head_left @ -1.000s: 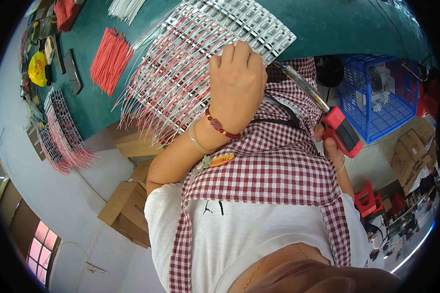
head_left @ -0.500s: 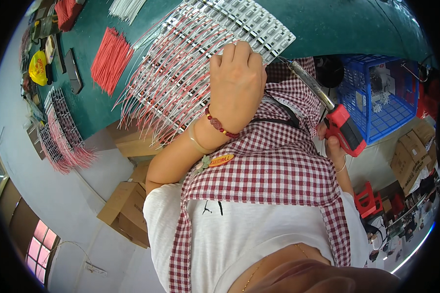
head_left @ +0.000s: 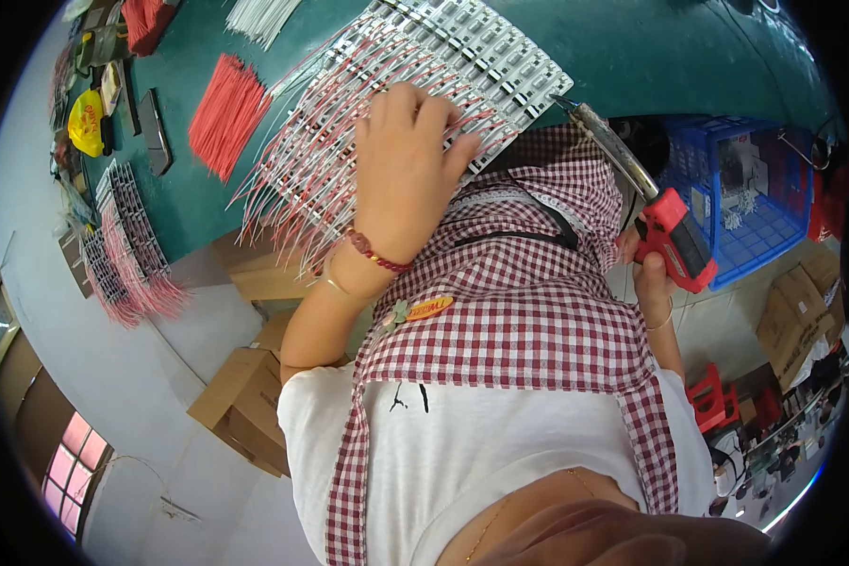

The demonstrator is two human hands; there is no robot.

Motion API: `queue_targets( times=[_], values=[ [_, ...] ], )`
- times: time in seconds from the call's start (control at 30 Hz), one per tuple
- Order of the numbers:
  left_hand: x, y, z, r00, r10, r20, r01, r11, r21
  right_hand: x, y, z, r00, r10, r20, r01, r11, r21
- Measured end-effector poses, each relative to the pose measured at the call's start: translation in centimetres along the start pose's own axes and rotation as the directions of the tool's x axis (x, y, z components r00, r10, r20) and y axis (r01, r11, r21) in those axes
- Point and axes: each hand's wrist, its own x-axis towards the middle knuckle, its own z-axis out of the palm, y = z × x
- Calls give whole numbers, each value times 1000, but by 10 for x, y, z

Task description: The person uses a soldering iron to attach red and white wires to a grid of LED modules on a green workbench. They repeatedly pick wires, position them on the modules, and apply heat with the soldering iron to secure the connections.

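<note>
Lying at the near edge of the green tabletop (head_left: 651, 57), the panel (head_left: 505, 71) of silvery, repeating parts carried rows of thin red and white wires (head_left: 297, 179) that trailed off past its left side. My left hand (head_left: 403, 165) was laid over those wires, fingers bent and thumb apart; whether it pinched any, I could not tell. My right hand (head_left: 651, 281) was wrapped round the red-and-black handle of a soldering gun (head_left: 643, 184), its tip just beside the panel's right corner. Left of the panel lay a red wire bundle (head_left: 226, 118), with a white bundle (head_left: 262, 19) beyond it. Farther left were a dark phone (head_left: 156, 132), a yellow bag (head_left: 86, 123) and some smaller wired panels (head_left: 132, 222). On my right, lower than the tabletop, stood a blue crate (head_left: 769, 250).
</note>
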Motion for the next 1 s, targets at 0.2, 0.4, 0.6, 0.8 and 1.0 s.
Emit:
queue_targets(
  times=[0.2,0.4,0.6,0.8,1.0],
  values=[
    [17,7,8,999,38,-1,-38,993,116,6,-5,3,999,-40,-20,40,999,15],
    [17,3,-2,994,82,76,-96,975,201,15,-10,5,990,-123,-72,130,987,95],
    [-27,-59,-70,983,-83,163,40,968,249,26,-4,5,959,-246,-137,260,961,90],
    [-33,-182,-120,934,-201,-296,305,880,365,60,-30,24,948,-306,-86,317,930,188],
    [13,-204,-103,905,-148,-399,340,814,471,73,-45,36,948,-320,-4,311,918,247]
  ],
)
